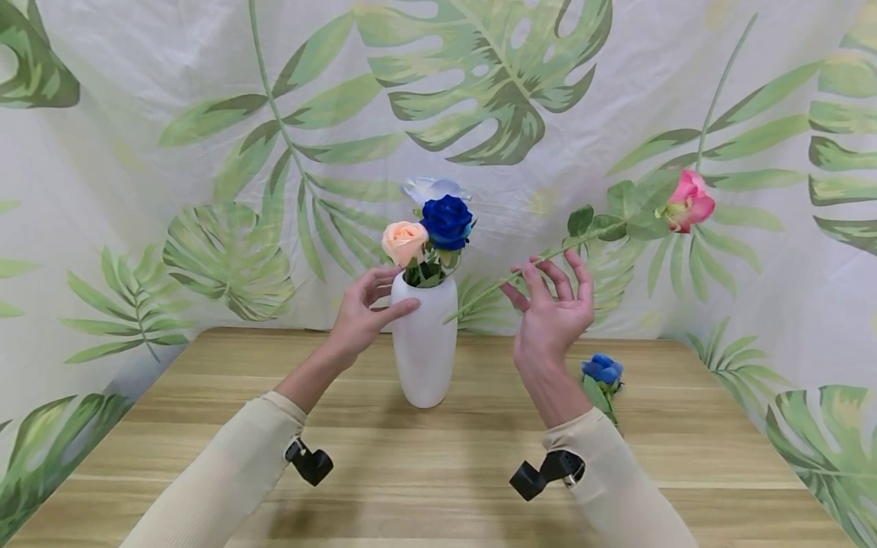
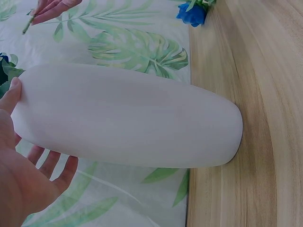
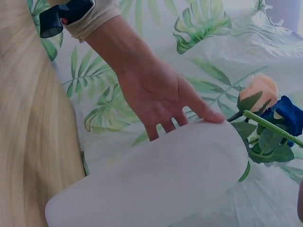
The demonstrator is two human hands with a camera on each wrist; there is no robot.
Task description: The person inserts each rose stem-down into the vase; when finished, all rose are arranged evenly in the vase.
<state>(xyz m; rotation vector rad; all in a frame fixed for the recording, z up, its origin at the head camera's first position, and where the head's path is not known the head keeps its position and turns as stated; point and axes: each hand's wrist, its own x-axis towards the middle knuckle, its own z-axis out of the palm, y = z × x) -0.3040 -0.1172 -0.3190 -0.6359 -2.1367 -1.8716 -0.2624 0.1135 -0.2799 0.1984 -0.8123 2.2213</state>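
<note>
The right hand pinches the stem of a pink rose, held above the worktop, stem end near the vase. The left hand grips the vase's upper wall. The vase stands upright toward the back edge. Caution: a stem end held too low may strike the wall; sideways pressure may tip the vase.

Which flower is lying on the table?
The lighter blue flower; the pink flower is in the right hand, and the others stand in the vase.
</note>
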